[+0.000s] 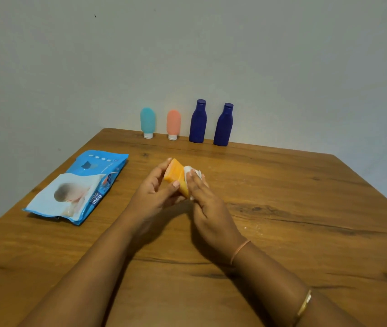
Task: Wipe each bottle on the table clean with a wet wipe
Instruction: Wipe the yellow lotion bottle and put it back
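My left hand (154,192) grips an orange bottle (175,174) held above the middle of the table, tilted away from me. My right hand (208,206) presses a crumpled white wet wipe (193,172) against the bottle's right side. Along the far edge stand a teal tube (147,122), a salmon-pink tube (173,125), both cap down, and two dark blue bottles (198,121) (223,125), upright in a row.
A blue pack of wet wipes (79,187) lies flat at the left of the wooden table (305,208), its flap lifted. A pale wall rises right behind the row of bottles. The table's left and far edges are in view.
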Motion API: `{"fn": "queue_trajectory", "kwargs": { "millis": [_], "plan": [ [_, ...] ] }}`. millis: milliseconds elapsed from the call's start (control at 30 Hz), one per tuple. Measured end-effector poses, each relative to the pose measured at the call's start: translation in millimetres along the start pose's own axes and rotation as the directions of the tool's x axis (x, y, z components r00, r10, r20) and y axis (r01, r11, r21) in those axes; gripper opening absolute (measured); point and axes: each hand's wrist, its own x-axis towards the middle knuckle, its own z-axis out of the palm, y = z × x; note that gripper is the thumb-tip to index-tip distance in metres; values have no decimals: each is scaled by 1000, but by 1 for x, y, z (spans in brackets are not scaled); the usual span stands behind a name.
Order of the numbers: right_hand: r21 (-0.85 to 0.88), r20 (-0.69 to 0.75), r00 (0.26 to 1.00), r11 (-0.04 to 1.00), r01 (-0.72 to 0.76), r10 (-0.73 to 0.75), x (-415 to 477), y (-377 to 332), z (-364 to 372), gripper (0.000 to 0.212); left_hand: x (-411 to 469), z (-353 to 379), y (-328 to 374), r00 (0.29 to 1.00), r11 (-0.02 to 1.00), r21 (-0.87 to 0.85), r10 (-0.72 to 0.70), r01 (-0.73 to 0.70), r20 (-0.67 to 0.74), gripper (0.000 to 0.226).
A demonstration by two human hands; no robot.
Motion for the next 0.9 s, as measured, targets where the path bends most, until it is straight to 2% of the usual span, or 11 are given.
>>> {"fn": "queue_trajectory", "kwargs": {
  "millis": [100,167,233,300,367,500,600,667,800,900],
  "plan": [
    [56,0,993,991,-121,121,-4,7,-8,51,1,-1,2,998,999,-33,31,-30,48,57],
    [141,11,987,977,-162,162,-6,4,-10,40,1,1,4,997,998,-45,47,-44,58,49],
    [172,-26,982,969,-178,185,-8,-1,-5,31,1,3,4,995,997,-20,71,-69,67,54],
    [146,-65,983,976,-162,173,-8,-3,2,34,2,2,6,994,997,0,83,-83,71,70],
    [111,-67,988,985,-133,141,-8,-4,5,42,2,2,6,994,996,22,85,-86,65,77],
    [-32,-65,995,997,-74,72,0,-13,0,50,2,3,2,997,997,20,71,-71,33,62],
    [-73,-62,998,997,-17,12,5,-18,-5,52,3,0,3,997,997,13,81,-81,21,53],
    [-68,-51,998,997,-32,29,7,-15,-6,51,3,-1,4,997,997,-17,73,-73,35,52],
    [16,-66,983,985,-170,171,5,-7,-4,48,2,2,0,998,998,-45,48,-46,45,56],
    [94,-65,993,992,-88,94,1,-20,1,51,2,1,-2,998,998,-51,50,-48,25,56]
  ]
}}
